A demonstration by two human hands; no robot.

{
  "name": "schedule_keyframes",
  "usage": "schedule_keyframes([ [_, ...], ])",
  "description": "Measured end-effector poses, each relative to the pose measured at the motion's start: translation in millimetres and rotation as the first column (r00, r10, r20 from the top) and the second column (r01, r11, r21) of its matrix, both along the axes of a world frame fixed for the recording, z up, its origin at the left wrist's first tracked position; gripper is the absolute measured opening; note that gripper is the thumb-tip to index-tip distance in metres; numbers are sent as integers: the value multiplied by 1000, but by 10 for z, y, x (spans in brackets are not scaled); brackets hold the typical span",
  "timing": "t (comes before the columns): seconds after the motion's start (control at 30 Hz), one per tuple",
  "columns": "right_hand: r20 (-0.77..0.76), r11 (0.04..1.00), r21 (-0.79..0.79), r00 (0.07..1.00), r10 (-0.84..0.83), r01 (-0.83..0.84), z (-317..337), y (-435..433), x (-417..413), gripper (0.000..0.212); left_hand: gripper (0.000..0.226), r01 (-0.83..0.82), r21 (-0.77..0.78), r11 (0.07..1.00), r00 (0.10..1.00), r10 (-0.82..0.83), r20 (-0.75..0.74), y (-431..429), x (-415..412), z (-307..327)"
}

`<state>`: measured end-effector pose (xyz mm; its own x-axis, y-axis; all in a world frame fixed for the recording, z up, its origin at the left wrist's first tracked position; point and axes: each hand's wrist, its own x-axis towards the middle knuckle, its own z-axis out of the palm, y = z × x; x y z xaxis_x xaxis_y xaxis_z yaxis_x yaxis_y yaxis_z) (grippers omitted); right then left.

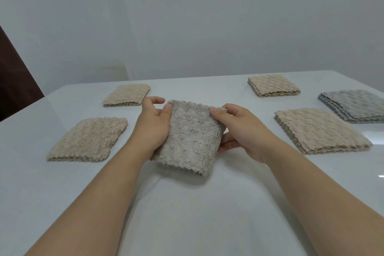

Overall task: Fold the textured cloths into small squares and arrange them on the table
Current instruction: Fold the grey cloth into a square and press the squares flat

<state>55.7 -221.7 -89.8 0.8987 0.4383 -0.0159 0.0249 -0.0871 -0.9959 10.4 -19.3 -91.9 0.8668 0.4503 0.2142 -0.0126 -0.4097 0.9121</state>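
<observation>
A folded grey-beige textured cloth (190, 137) is held just above the middle of the white table (187, 214). My left hand (152, 124) grips its left edge, thumb on top at the far corner. My right hand (239, 131) pinches the far right corner, fingers under the right edge. Two folded beige cloths lie to the left, one near (89, 140) and one farther back (126, 94). On the right lie a beige folded cloth (320, 130), another at the back (273, 85), and a grey stack (356, 105).
A plain wall rises behind the table. A dark brown panel (14, 81) stands at the far left. The table's far edge runs just behind the back cloths, and the grey stack reaches the frame's right border.
</observation>
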Motion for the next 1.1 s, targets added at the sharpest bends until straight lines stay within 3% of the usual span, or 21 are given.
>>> schedule_keyframes([
  [0.13,-45,996,11,995,-85,86,-45,11,31,30,30,139,-215,967,985,-157,-65,-31,-21,20],
  [0.33,-83,980,20,977,-194,197,-122,4,138,36,19,335,-207,919,933,-354,-63,-96,-67,9],
  [0.4,-146,978,41,969,-199,206,-130,9,145,38,17,308,-223,925,940,-332,-80,-123,-64,-20],
  [0.5,-293,967,190,950,-111,172,-109,26,126,44,18,174,-268,948,968,-214,-130,-105,-30,-49],
  [0.57,-301,952,266,952,-65,149,-74,40,88,49,21,69,-339,938,984,-120,-132,-83,-3,-55],
  [0.7,-64,963,253,995,-81,95,-70,95,-19,51,17,-54,-599,799,995,-7,-98,-68,14,-24],
  [0.83,312,986,-89,944,-104,138,-147,133,-117,56,24,-75,-665,743,995,8,-103,-59,29,-17],
  [0.97,607,918,-246,788,-105,312,-182,149,-162,35,27,-79,-624,777,994,11,-112,-84,17,-26],
  [1.1,816,876,-199,569,-100,439,-179,154,-71,18,34,-77,-599,797,993,4,-122,-90,14,-22],
])
